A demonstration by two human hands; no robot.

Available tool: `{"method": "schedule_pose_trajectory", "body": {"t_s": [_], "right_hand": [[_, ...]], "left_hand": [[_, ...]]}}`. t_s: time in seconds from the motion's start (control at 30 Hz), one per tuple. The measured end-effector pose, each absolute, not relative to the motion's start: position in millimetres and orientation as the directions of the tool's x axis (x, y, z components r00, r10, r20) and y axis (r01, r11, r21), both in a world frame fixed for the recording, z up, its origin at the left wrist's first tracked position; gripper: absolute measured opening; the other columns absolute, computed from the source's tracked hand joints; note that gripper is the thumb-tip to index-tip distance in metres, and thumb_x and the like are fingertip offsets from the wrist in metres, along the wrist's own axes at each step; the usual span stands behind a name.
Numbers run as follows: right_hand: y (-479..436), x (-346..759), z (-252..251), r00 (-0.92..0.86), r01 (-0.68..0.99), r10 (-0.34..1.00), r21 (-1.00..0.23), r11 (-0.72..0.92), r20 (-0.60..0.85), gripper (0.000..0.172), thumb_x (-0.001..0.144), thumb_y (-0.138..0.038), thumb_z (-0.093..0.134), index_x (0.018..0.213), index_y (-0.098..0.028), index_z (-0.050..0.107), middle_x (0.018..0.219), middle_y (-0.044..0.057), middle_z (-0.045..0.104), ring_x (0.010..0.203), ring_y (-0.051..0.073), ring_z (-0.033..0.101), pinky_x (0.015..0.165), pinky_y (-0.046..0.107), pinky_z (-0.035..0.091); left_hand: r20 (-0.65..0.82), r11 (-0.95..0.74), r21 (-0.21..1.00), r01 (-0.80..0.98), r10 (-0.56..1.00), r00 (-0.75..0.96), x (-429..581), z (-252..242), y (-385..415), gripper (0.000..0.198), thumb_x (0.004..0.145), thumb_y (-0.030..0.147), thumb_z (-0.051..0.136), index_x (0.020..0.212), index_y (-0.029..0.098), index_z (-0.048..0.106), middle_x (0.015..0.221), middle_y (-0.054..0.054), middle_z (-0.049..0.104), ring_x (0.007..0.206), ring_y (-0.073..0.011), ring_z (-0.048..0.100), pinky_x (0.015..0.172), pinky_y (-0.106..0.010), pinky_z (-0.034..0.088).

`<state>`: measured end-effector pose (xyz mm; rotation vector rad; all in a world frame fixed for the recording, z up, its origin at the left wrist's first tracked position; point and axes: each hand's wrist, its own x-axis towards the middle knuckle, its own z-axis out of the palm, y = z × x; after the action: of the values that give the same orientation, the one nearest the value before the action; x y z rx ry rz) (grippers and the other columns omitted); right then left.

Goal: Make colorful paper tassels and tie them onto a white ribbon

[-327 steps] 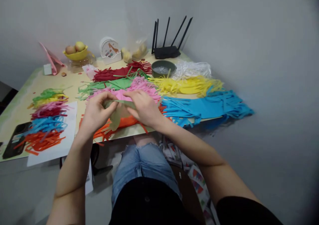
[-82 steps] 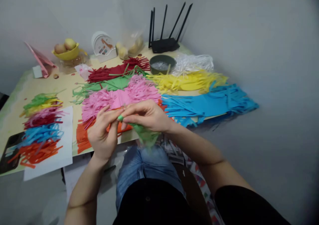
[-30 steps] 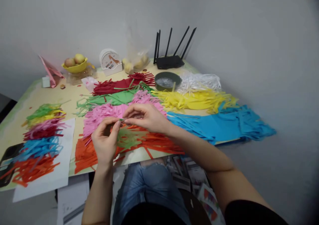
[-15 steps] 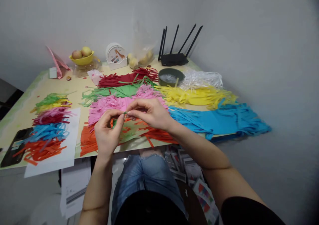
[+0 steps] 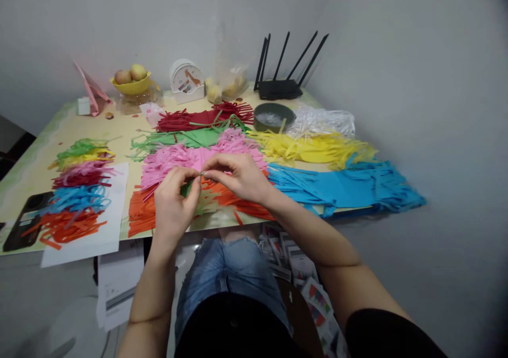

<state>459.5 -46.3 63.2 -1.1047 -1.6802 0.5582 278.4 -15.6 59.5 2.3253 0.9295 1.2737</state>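
My left hand (image 5: 177,199) and my right hand (image 5: 240,178) meet fingertip to fingertip above the table's front part. Both are closed in a pinch on a thin green strip (image 5: 186,189), most of it hidden behind the left fingers. Under and beyond them lie fringed sheets, seemingly paper or thin cloth: orange (image 5: 142,212), pink (image 5: 169,162), green (image 5: 198,137) and dark red (image 5: 188,120). To the right are a yellow fringed sheet (image 5: 317,149) and a blue one (image 5: 353,187). Bundles of cut strips (image 5: 81,196) in several colours lie at the left.
A white sheet (image 5: 115,231) and a phone (image 5: 27,220) lie at the left front edge. Along the back stand a yellow fruit bowl (image 5: 133,87), a white holder (image 5: 187,83) and a black router (image 5: 280,88). A dark green bowl (image 5: 273,117) sits near white shreds (image 5: 325,121).
The view has shifted slightly, so the table's front sits a little higher. Both hands keep their pinch at the green strip, with the fingertips slightly shifted.
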Motion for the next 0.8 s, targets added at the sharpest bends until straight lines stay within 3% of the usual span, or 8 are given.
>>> {"method": "schedule_pose_trajectory", "body": {"t_s": [0.13,0.37,0.6,0.8], "right_hand": [[-45,461,66,-0.088,0.399,0.878,-0.791,0.464,0.471,0.009,0.089,-0.022,0.065,0.087,-0.017,0.072,0.086,0.003,0.074,0.078,0.013,0.065,0.074,0.026,0.049],[-41,461,61,-0.108,0.036,0.943,-0.947,0.32,0.315,0.019,0.081,-0.031,0.074,0.089,-0.015,0.069,0.083,0.002,0.07,0.074,0.011,0.064,0.069,0.023,0.052],[-44,452,52,0.034,0.26,0.902,-0.875,0.408,0.431,0.015,0.089,-0.032,0.067,0.089,-0.017,0.069,0.084,0.003,0.07,0.075,0.012,0.062,0.068,0.024,0.049],[-38,454,49,-0.06,-0.012,0.945,-0.947,0.32,0.32,0.028,0.084,-0.042,0.072,0.094,-0.017,0.066,0.086,0.002,0.07,0.075,0.011,0.065,0.07,0.024,0.053]], "left_hand": [[0.621,-0.712,0.611,0.346,0.702,0.349,280,57,-16,0.006,0.089,0.021,0.063,0.085,0.019,0.067,0.08,-0.002,0.07,0.074,-0.0147,0.064,0.071,-0.026,0.05],[0.619,-0.718,0.649,0.254,0.691,0.373,278,56,-13,0.006,0.089,0.02,0.065,0.085,0.019,0.069,0.081,-0.002,0.071,0.076,-0.0137,0.065,0.071,-0.024,0.049],[0.538,-0.574,0.803,0.161,0.814,0.222,285,39,-12,0.006,0.086,0.024,0.07,0.087,0.018,0.07,0.081,-0.001,0.071,0.074,-0.013,0.066,0.072,-0.024,0.051],[0.505,-0.516,0.857,-0.004,0.838,0.206,287,38,-11,0.005,0.083,0.021,0.074,0.085,0.018,0.071,0.08,-0.001,0.072,0.073,-0.0117,0.068,0.071,-0.022,0.053]]}}
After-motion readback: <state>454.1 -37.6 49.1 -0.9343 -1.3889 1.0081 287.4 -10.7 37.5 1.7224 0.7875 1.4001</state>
